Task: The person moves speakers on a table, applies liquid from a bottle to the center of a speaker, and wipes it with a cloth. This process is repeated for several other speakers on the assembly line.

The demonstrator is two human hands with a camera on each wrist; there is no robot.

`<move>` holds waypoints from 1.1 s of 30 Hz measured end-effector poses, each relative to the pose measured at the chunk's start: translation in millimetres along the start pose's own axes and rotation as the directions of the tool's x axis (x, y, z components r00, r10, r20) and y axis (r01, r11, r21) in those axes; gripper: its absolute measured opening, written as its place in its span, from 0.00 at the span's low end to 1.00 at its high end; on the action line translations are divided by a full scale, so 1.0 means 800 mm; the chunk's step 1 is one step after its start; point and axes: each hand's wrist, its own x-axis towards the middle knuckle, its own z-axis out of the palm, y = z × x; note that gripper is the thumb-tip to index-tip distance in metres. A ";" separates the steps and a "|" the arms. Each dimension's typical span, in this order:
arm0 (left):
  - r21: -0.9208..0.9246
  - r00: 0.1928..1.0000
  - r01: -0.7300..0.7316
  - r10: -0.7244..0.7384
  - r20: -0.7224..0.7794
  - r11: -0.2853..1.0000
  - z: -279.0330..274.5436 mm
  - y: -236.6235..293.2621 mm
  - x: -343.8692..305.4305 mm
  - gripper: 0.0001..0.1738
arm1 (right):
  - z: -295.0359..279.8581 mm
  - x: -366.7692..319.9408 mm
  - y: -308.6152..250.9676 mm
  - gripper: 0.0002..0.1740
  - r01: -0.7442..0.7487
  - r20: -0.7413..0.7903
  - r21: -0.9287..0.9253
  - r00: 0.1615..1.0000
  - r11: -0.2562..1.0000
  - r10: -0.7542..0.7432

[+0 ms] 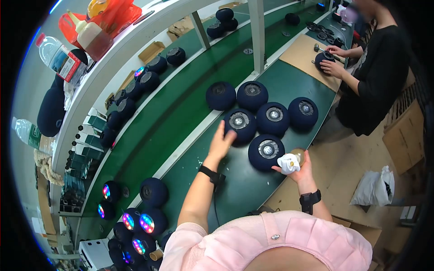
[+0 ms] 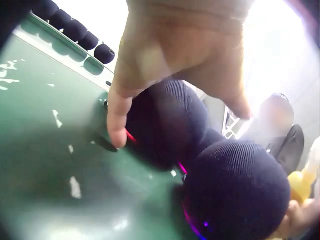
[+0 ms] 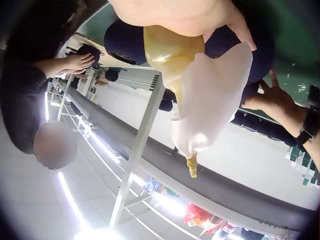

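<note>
My left hand is at the near side of a round, dark blue fabric-covered speaker. In the left wrist view, one finger reaches down along that speaker's side while the thumb sticks out at the right. My right hand grips a squeeze bottle of yellowish liquid, with a white wrap around its neck and a thin yellowed nozzle poking out. Right beside the bottle sits another speaker, its grey recessed disc facing up. Several matching speakers stand grouped behind these two.
A green conveyor belt runs along the bench. Speakers with coloured lights cluster at the lower left. Across the bench end, a person in black handles a speaker on cardboard. Bottles and a red bag occupy the upper shelf.
</note>
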 end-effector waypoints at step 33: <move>-0.357 0.946 -0.214 0.102 -0.307 0.909 0.099 -0.018 0.222 0.39 | 0.045 0.129 -0.238 0.37 0.517 0.089 0.092 0.847 0.851 -0.524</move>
